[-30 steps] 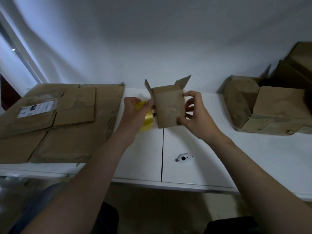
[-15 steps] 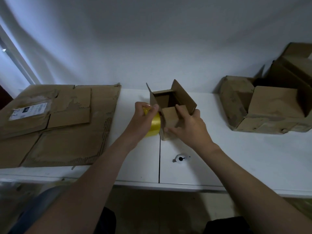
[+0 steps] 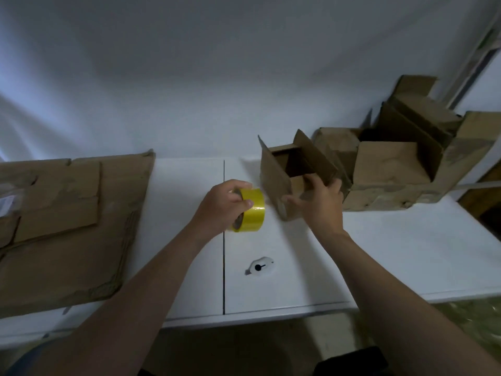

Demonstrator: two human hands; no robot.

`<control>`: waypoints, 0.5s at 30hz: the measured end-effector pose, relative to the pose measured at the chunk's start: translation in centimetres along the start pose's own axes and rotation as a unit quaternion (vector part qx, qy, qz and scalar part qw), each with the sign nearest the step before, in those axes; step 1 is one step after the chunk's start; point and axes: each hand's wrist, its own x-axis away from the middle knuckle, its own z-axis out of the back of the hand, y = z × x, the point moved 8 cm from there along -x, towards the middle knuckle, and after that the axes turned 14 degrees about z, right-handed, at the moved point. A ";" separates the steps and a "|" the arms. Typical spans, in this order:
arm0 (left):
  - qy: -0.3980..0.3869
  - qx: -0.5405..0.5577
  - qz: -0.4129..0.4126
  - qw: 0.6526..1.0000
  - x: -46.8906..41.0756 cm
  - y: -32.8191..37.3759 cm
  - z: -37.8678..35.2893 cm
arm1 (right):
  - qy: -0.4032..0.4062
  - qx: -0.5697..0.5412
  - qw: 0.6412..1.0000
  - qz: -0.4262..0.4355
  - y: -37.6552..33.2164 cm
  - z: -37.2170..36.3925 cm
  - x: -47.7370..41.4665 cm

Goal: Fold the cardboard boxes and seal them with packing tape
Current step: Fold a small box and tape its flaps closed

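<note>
My right hand (image 3: 317, 202) grips a small cardboard box (image 3: 279, 172) on the white tabletop (image 3: 379, 240), fingers curled over its near wall and thumb against the side panel. The box is plain brown and worn. Its top flaps stand open around a dark interior, and it sits slightly tilted, right of centre. My left hand (image 3: 222, 204) curls around a roll of yellow packing tape (image 3: 253, 210) just beside it. Flattened cardboard (image 3: 67, 226) lies at left, with other brown boxes (image 3: 393, 169) at right.
</note>
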 end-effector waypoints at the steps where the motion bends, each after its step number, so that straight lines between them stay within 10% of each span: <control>1: 0.003 -0.019 -0.005 1.000 -0.5 0.2 -0.4 | 0.012 0.002 1.000 -0.016 1.1 0.4 -0.3; 15: 0.049 -0.031 -0.034 0.998 -3.5 2.4 -0.9 | 0.037 0.079 0.994 -0.068 3.0 -2.2 -5.1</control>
